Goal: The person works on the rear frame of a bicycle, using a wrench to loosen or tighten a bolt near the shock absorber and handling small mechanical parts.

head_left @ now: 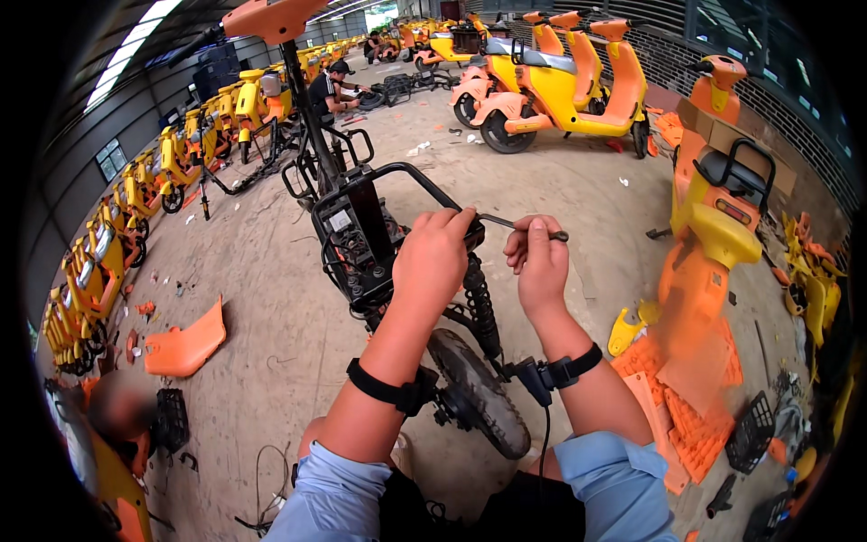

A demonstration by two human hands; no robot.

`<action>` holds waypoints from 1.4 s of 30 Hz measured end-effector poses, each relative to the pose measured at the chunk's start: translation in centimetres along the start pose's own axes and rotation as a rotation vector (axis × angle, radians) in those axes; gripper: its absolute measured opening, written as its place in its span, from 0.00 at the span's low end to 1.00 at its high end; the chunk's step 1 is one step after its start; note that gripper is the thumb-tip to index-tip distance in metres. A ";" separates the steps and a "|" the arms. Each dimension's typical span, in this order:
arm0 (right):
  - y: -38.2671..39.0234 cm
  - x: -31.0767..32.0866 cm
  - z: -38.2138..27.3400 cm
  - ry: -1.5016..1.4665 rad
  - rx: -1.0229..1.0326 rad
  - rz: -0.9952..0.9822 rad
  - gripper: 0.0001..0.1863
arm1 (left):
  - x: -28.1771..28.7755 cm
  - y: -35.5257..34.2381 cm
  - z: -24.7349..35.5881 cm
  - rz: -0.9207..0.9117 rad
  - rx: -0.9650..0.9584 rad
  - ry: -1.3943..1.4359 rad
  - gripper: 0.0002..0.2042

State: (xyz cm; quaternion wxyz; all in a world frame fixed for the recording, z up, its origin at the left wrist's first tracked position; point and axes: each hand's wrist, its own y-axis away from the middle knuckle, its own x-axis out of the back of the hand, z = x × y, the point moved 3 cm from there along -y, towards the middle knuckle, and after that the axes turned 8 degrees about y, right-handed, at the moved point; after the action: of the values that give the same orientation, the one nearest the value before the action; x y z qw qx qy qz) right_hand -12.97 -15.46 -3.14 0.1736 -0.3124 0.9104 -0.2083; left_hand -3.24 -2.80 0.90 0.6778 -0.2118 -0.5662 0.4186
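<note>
Head view: two hands, one tool at the rear of a bare scooter frame

Right hand (pixel 542 262) has its grip closed on the tool (pixel 499 220), at the handle end, thumb and bent fingers around it. Tool runs left, nearly level, to the fingertips of the left hand (pixel 432 260); probably held by the end for leverage, tip steadied by the other hand. Left grip: fingers curled, back of hand toward camera, so can't tell if it's on the tool tip, the frame (pixel 363 291) or both. Tool sits between the hands, at the near right corner of the frame; exact contact point hidden.

Frame is uncovered, with a black box (pixel 368 221) and wiring exposed, likely for access. Wheel (pixel 483 397) and spring (pixel 481 307) are on the near side, between the forearms; person seems placed behind the scooter so both hands reach that corner.

Orange panel (pixel 188 341) on the floor at left, panel pile (pixel 691 406) at right: probably set aside to leave working room. Scooter row (pixel 117 239) along the left wall, more scooters (pixel 578 81) far right. Co-worker (pixel 330 95) low down, far side.
</note>
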 end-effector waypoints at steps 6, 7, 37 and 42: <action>5.5 -5.4 -2.9 0.622 0.394 0.002 0.09 | 1.4 0.0 0.7 -0.058 0.007 0.063 0.22; 5.6 -5.7 -3.3 0.651 0.409 0.022 0.09 | 1.7 0.0 0.8 -0.069 0.010 0.086 0.22; 5.4 -5.4 -3.5 0.678 0.395 0.012 0.11 | 1.1 0.2 0.0 -0.025 -0.010 0.048 0.21; 2.9 -3.6 -3.0 0.294 0.160 -0.015 0.14 | 0.7 0.2 0.0 -0.007 0.040 0.015 0.20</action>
State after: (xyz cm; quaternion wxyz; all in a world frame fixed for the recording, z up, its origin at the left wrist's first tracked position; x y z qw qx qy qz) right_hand -13.09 -10.31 -1.32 0.0614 -0.2704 0.9043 -0.3247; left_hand -3.34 -2.12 1.18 0.6875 -0.1992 -0.5534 0.4260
